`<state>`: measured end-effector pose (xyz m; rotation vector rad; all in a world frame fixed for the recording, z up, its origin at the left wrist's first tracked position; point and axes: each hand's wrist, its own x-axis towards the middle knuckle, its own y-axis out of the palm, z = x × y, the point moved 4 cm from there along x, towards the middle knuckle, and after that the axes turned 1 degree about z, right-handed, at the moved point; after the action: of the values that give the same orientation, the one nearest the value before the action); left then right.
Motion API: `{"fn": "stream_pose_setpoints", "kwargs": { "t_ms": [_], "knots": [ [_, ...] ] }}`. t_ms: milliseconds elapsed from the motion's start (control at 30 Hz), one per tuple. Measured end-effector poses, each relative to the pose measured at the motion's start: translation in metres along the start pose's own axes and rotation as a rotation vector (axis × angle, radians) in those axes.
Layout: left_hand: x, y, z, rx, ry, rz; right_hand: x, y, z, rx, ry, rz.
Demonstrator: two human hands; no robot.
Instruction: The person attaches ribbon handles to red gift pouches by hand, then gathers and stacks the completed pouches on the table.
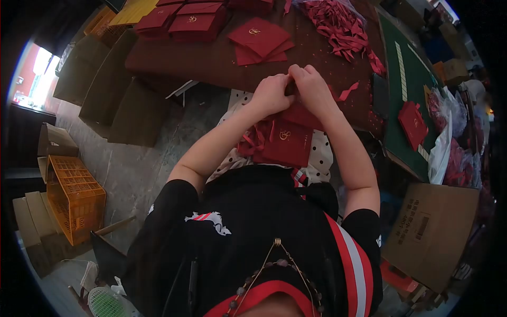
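At the table's front edge, my left hand point(273, 95) and my right hand point(312, 91) meet, fingers bent and pinched together. A dark red piece point(298, 114) shows just under them. What the fingertips grip is hidden by the hands. Across my lap, on a polka-dot cloth point(323, 150), lie red bags point(285, 141) with a gold emblem and red ribbon loops point(254, 140). Beyond my hands, flat red pieces point(260, 38) with a gold emblem lie fanned on the table. To the right of my hands is a loose red ribbon point(348, 91).
Stacked red bags point(196, 22) and a heap of red ribbons point(338, 27) sit at the table's back. Beside it, a green board point(400, 124) carries another red bag point(413, 125). Cardboard boxes point(430, 232) and an orange crate point(76, 198) stand around me.
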<state>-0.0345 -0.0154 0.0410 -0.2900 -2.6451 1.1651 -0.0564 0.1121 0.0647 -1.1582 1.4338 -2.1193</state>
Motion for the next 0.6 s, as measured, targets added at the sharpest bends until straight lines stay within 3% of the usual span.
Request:
{"fn": "stream_pose_setpoints", "kwargs": {
  "t_ms": [67, 133, 167, 233, 300, 367, 433, 600],
  "knots": [
    [0.003, -0.003, -0.003, -0.026, -0.034, 0.074, 0.002, -0.003, -0.006, 0.031, 0.005, 0.007],
    [0.006, -0.002, 0.005, -0.137, 0.021, 0.063, 0.001, -0.004, -0.022, 0.187, 0.282, 0.057],
    [0.008, -0.001, 0.011, -0.251, 0.069, 0.051, -0.001, -0.006, -0.023, 0.185, 0.285, 0.057],
    [0.013, 0.004, 0.026, -0.392, 0.027, 0.092, -0.006, -0.018, -0.024, 0.073, 0.413, -0.069],
    [0.022, 0.014, 0.043, -0.532, -0.017, 0.13, -0.015, -0.015, -0.024, -0.046, 0.392, -0.133],
    [0.028, 0.014, 0.049, -0.296, 0.243, -0.105, -0.022, -0.008, -0.027, -0.166, 0.373, -0.199],
    [0.031, 0.017, 0.043, -0.192, 0.206, -0.172, -0.029, 0.008, -0.036, -0.078, 0.506, -0.063],
    [0.037, 0.026, 0.033, 0.01, 0.12, -0.221, -0.038, 0.015, -0.042, 0.007, 0.497, -0.019]
  ]
}}
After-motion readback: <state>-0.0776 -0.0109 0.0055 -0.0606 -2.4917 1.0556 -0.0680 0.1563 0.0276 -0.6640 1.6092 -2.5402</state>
